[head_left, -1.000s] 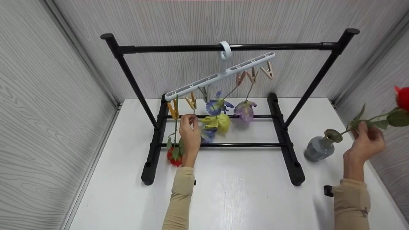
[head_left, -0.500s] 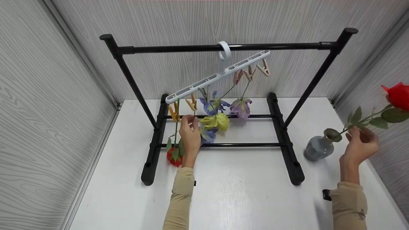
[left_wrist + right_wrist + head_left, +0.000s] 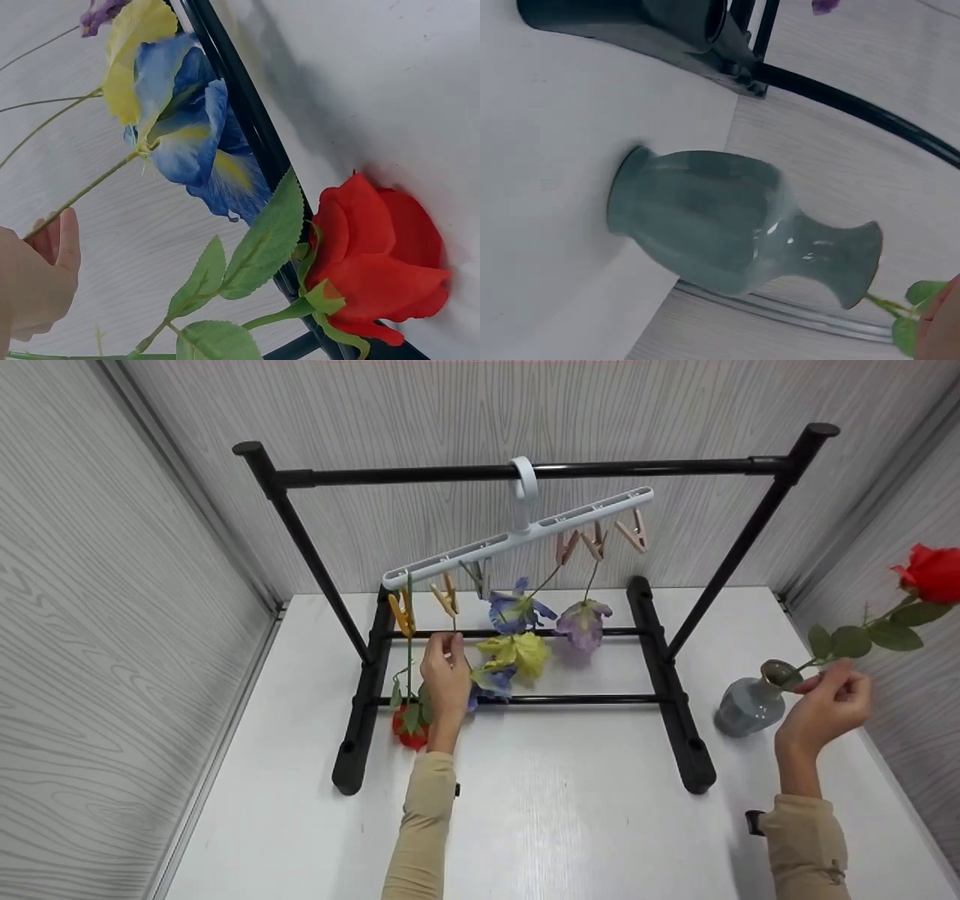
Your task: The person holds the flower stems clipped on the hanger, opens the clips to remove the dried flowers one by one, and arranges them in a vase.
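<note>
The stem of a blue iris [image 3: 199, 124] is pinched between the thumb and fingers of the left hand [image 3: 446, 679], just below a pale yellow clothespin [image 3: 447, 596]. The stem's upper end is seen rising toward that clip; whether it is gripped there cannot be told. A red rose [image 3: 930, 575] is held by its stem between the thumb and fingers of the right hand [image 3: 825, 712], its bloom pointed outward to the right and its lower stem set in the mouth of a grey-blue vase [image 3: 705, 217]. The vase is stood upright on the white table [image 3: 570, 825], just beside the black rack [image 3: 637, 470]. From the rack's top bar a white clip hanger [image 3: 521, 537] is hung, tilted low on the left. A second rose [image 3: 382, 255] is hung head down from an orange-yellow clothespin [image 3: 403, 615]. A yellow flower [image 3: 525, 654], another blue iris [image 3: 517, 611] and a purple flower [image 3: 585, 624] are also hung bloom down.
</note>
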The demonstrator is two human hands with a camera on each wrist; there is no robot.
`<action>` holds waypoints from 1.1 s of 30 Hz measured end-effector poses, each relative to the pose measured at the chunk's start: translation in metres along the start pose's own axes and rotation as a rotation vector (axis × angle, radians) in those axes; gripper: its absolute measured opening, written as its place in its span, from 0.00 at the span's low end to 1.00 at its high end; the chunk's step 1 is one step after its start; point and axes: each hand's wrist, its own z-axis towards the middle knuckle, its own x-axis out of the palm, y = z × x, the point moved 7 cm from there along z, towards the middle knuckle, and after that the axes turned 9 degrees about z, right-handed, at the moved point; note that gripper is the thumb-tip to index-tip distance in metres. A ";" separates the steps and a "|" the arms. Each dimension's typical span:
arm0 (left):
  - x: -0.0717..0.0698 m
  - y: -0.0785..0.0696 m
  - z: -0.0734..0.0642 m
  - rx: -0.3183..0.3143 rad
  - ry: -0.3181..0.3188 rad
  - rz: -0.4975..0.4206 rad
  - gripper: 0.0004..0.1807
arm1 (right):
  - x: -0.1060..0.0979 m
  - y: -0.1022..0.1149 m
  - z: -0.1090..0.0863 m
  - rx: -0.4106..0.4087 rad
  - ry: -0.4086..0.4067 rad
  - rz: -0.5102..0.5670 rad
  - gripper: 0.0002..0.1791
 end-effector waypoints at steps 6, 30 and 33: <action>0.001 -0.001 -0.004 0.007 0.003 0.009 0.08 | 0.046 0.023 -0.037 -0.112 0.220 -0.021 0.18; -0.002 0.003 -0.011 -0.015 0.071 0.048 0.15 | 0.183 0.039 -0.167 -0.414 0.816 -0.080 0.06; -0.002 0.003 -0.013 -0.014 0.076 0.061 0.14 | 0.198 0.036 -0.185 -0.424 0.873 -0.092 0.04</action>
